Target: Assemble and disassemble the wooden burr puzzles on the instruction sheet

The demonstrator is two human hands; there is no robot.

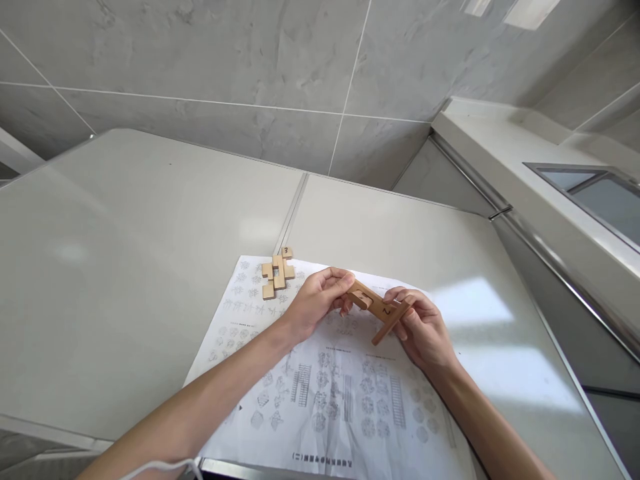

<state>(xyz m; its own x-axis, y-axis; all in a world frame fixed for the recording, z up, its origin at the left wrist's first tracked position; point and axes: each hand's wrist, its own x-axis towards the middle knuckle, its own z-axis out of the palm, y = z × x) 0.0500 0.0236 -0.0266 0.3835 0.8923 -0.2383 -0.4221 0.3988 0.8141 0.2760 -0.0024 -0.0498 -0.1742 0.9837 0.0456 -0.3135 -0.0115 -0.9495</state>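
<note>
My left hand (325,293) pinches the left end of a notched wooden puzzle piece (369,300) marked with a 2. At its other end, my right hand (420,323) grips a plain wooden bar (390,325) that lies crosswise against the numbered piece. Whether the bar is fitted into a notch, I cannot tell. Both are held above a printed diagram sheet (345,433). On the sheet's upper left lie several light wooden puzzle pieces (279,273) grouped together, one bearing a 3.
The sheet lies on a white table (150,267) with a seam across it. A white cable (165,465) runs by my left forearm. On the right stands a white ledge (500,147) with a metal rail. Grey tiles (200,53) lie beyond the table's far edge.
</note>
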